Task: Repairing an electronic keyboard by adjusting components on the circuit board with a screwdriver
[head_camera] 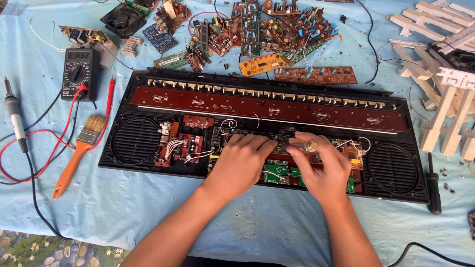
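Note:
An opened black electronic keyboard case [123, 163] lies across the blue cloth, its long brown circuit board [257, 106] running along the top and a round speaker grille at each end. My left hand [242, 160] rests flat, fingers together, on the small circuit boards in the middle of the case. My right hand [319, 165] is closed around a small clear-handled screwdriver [309, 146], held over the boards just right of centre. A green board [277, 170] shows between my two hands.
A black multimeter [79, 74] with red and black leads, a soldering iron [15, 118] and an orange-handled brush [79, 153] lie at the left. Several loose circuit boards [262, 64] and a fan are at the back. White keyboard keys [445, 99] are piled at the right.

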